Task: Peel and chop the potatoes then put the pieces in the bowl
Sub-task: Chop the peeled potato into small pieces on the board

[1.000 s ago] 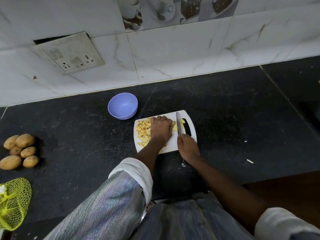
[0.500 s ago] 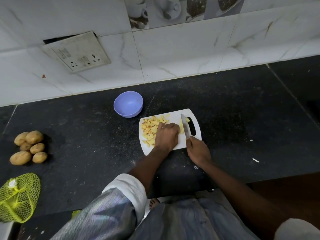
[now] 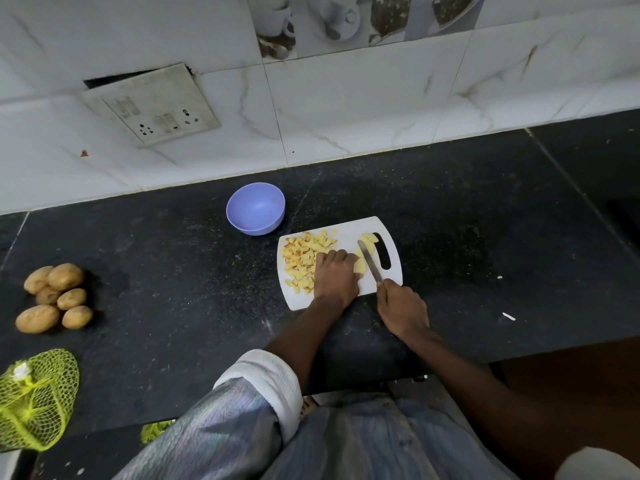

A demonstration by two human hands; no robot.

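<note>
Bowl [image 3: 255, 208] behind-left of board [image 3: 349, 230]; whole potatoes [image 3: 55, 296] far left.

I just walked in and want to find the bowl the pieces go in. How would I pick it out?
Look at the black countertop below the white tiled wall. Just beyond the far-left corner of the white cutting board stands a small bowl. It is the only lavender-blue thing there, round and still empty, while the chopped potato pieces lie on the board.
</note>
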